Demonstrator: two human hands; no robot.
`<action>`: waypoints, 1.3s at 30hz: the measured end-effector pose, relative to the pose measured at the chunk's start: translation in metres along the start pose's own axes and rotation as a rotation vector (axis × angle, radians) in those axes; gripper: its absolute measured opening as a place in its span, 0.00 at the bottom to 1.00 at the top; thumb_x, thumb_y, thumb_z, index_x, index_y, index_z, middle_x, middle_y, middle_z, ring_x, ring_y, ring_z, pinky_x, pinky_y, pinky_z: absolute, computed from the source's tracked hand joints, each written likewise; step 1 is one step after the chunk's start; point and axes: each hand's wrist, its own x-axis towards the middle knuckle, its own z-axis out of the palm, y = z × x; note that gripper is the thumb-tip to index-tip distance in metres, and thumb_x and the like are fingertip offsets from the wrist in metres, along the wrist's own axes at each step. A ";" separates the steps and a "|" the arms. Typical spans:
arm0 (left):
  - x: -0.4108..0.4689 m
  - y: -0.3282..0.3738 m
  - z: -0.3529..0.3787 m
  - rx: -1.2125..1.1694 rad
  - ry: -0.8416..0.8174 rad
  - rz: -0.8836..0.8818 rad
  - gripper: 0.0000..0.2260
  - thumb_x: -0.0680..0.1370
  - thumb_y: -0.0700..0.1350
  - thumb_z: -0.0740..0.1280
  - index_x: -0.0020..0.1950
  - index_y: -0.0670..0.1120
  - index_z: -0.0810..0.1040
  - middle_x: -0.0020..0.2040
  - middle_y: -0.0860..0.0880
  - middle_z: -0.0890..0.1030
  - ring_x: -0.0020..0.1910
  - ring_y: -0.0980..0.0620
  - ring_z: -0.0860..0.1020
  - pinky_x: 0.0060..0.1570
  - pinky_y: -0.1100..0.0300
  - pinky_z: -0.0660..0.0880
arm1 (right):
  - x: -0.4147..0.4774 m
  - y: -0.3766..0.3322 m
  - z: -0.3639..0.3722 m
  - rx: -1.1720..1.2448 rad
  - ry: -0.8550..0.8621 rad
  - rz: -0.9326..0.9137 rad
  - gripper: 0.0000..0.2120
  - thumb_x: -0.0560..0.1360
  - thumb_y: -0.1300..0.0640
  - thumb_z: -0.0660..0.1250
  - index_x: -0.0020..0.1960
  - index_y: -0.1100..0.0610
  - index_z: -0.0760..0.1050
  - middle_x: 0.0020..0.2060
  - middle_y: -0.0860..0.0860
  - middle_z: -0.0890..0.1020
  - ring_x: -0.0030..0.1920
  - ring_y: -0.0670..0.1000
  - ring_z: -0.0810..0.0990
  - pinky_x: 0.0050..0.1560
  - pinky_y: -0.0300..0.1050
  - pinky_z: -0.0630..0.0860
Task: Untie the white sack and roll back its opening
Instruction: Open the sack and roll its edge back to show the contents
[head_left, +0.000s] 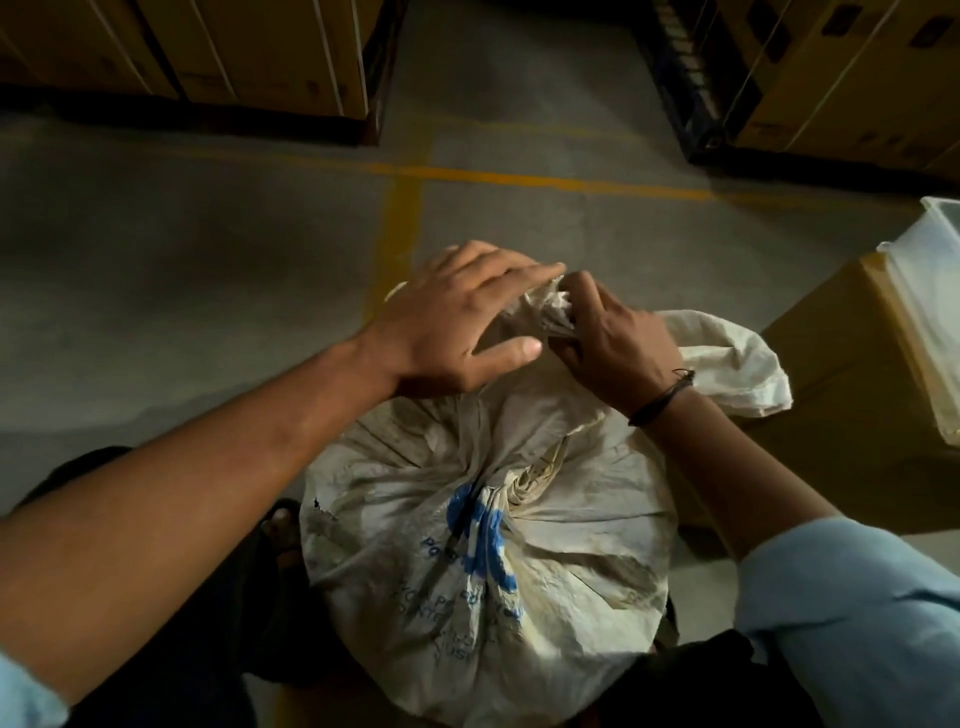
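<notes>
Pinching the twisted neck (550, 312) of the white sack (483, 519), the right hand (618, 343) curls its fingers and thumb round the bunched cloth. A dark cord band (662, 400) circles its wrist. The left hand (462, 322) lies over the same bunch from the other side, fingers nearly straight and spread, thumb out, clasping nothing that shows. The sack stands on the floor (208, 260) close in front of the person, under both forearms, its cloth gathered in pleats with blue print on the near side. A loose flap (727, 358) of cloth trails right of the neck, overlapping in this view a cardboard box (841, 374) just right of the sack. A clear plastic tub (930, 312) rests on that box. Beyond the sack, yellow lines (519, 179) cross the floor, and past them stand strapped cartons (234, 52).
</notes>
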 end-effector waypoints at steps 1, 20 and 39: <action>0.002 0.002 0.001 -0.021 0.023 -0.030 0.31 0.78 0.61 0.60 0.78 0.49 0.66 0.67 0.48 0.75 0.65 0.48 0.70 0.65 0.52 0.67 | 0.001 -0.001 0.002 -0.025 0.025 -0.015 0.19 0.74 0.50 0.68 0.59 0.56 0.66 0.49 0.55 0.80 0.34 0.63 0.80 0.26 0.44 0.66; 0.001 0.010 0.009 -0.010 -0.096 -0.168 0.16 0.67 0.35 0.64 0.45 0.55 0.69 0.42 0.55 0.80 0.44 0.47 0.78 0.37 0.49 0.76 | 0.002 0.015 -0.007 0.467 -0.678 0.294 0.57 0.58 0.28 0.73 0.79 0.43 0.51 0.61 0.38 0.75 0.59 0.40 0.77 0.63 0.38 0.72; 0.010 0.002 0.014 -0.038 -0.664 -0.247 0.33 0.60 0.75 0.72 0.53 0.52 0.78 0.46 0.55 0.80 0.44 0.53 0.78 0.45 0.54 0.79 | -0.020 -0.007 0.015 0.202 -0.341 -0.246 0.31 0.72 0.46 0.69 0.69 0.56 0.63 0.67 0.55 0.75 0.49 0.59 0.83 0.41 0.54 0.82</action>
